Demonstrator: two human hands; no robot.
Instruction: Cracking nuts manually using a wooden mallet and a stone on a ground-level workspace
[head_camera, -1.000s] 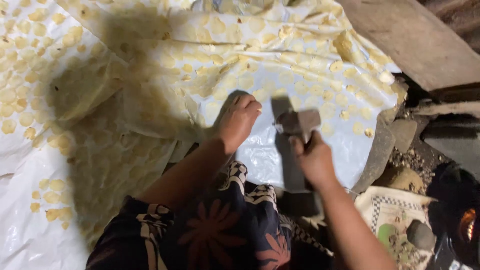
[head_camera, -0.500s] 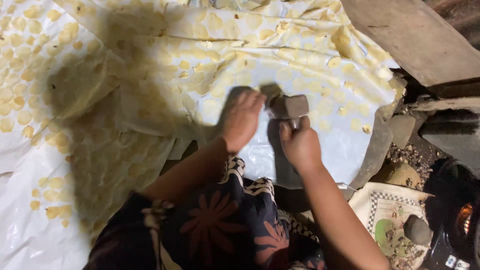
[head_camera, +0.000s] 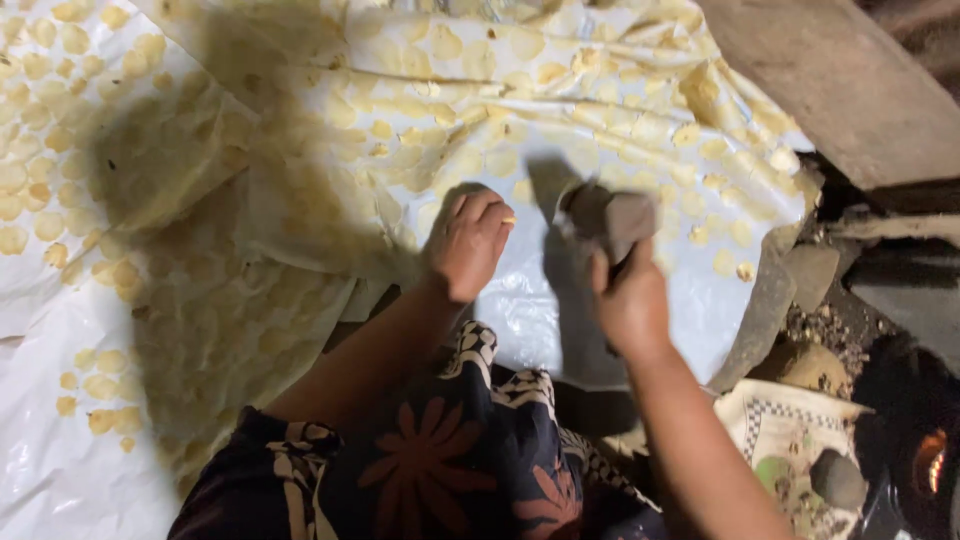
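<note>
My right hand (head_camera: 628, 300) grips the handle of a heavy grey mallet (head_camera: 608, 220), its blocky head raised a little above a white plastic sheet (head_camera: 690, 290). My left hand (head_camera: 468, 240) rests on the sheet just left of the mallet head, fingers curled and pinching something small and pale that I cannot make out. The sheet is covered with several thin round yellow discs (head_camera: 505, 160). A dark shadow of the mallet falls across the sheet below its head.
More plastic with rows of yellow discs (head_camera: 40, 180) spreads to the left. A wooden beam (head_camera: 830, 80) crosses the top right. Stones (head_camera: 810, 270), a printed sack (head_camera: 790, 430) and a glowing fire (head_camera: 935, 450) lie at the right. My patterned dark cloth (head_camera: 440, 460) fills the bottom.
The mallet came down close to my left hand half a second ago and has now lifted up and to the right. My left hand stayed in about the same place.
</note>
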